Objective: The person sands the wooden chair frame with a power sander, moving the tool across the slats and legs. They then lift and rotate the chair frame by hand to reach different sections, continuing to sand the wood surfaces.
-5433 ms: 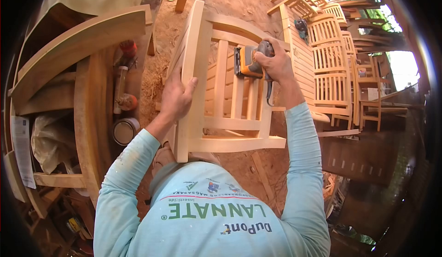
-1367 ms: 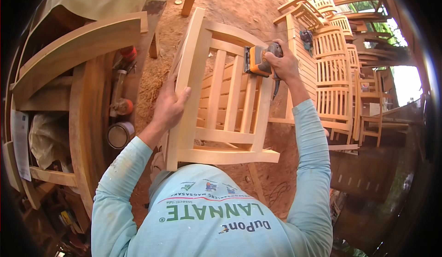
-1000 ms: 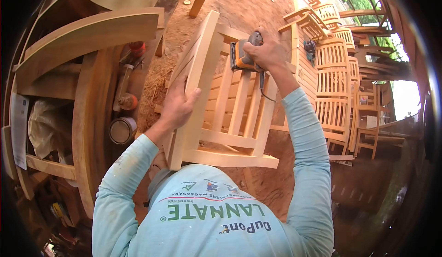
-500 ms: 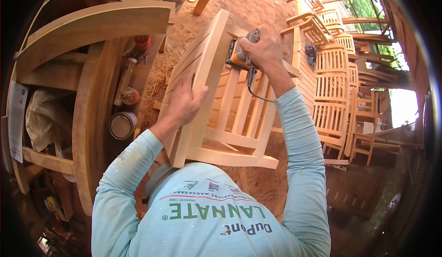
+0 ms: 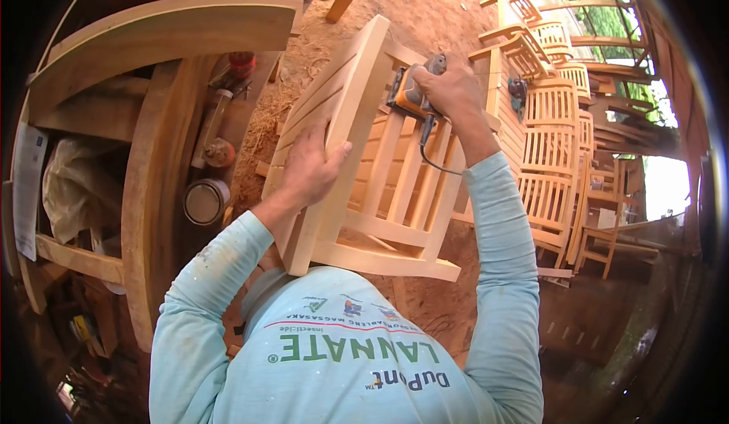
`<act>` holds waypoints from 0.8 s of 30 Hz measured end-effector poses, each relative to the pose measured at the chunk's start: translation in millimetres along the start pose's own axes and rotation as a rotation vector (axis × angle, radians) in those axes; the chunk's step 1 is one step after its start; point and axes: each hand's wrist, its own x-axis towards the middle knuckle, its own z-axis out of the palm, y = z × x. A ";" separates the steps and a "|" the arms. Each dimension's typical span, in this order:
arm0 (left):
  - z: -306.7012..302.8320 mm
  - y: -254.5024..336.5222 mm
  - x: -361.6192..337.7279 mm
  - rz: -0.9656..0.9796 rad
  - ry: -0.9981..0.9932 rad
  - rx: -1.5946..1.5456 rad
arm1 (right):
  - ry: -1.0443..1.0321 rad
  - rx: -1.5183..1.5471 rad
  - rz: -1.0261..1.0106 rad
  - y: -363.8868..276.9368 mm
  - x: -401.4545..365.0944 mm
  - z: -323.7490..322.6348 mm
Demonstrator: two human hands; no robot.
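A slatted piece of light wood furniture (image 5: 364, 226) leans in front of my body, tilted. My left hand (image 5: 313, 167) holds the edge of its long outer board, with the thumb on one face and the fingers on the slatted side. In my right hand (image 5: 454, 93) is an orange and grey power sander (image 5: 411, 93), gripped from above. The sander's dark pad rests against the frame near the upper end of the slats. A cord hangs from the sander and runs beneath my right forearm.
At the left stands a wooden frame (image 5: 152, 196) with a plastic bag (image 5: 80, 188) inside. Beside it are a round can (image 5: 206, 201) and a red-topped container (image 5: 242, 64). Several slatted chairs (image 5: 548, 150) stand at the right, near a green tool (image 5: 518, 93).
My right hand and the sander have moved slightly right and down in the view. The furniture's top end and the surroundings have also shifted slightly to the right.
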 end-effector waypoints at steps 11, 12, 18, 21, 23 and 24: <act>-0.7 1.0 -0.7 -0.013 -0.029 -0.017 | -0.005 -0.047 0.000 -7.4 -1.2 -1.3; -0.4 0.1 -0.7 -0.016 -0.025 -0.017 | -0.007 -0.053 0.000 -8.3 -0.7 -2.3; -1.5 3.5 -1.2 -0.021 -0.033 -0.027 | 0.010 -0.075 -0.017 -10.1 -4.1 1.2; 1.1 -0.3 -1.2 -0.004 -0.017 -0.038 | 0.000 -0.035 -0.028 -6.5 -6.5 1.3; 0.1 0.8 -1.5 -0.007 -0.020 -0.030 | 0.005 -0.010 -0.030 0.6 -2.3 4.2; -1.2 1.3 -1.8 -0.011 -0.019 -0.025 | -0.006 -0.020 -0.033 1.1 -1.2 3.8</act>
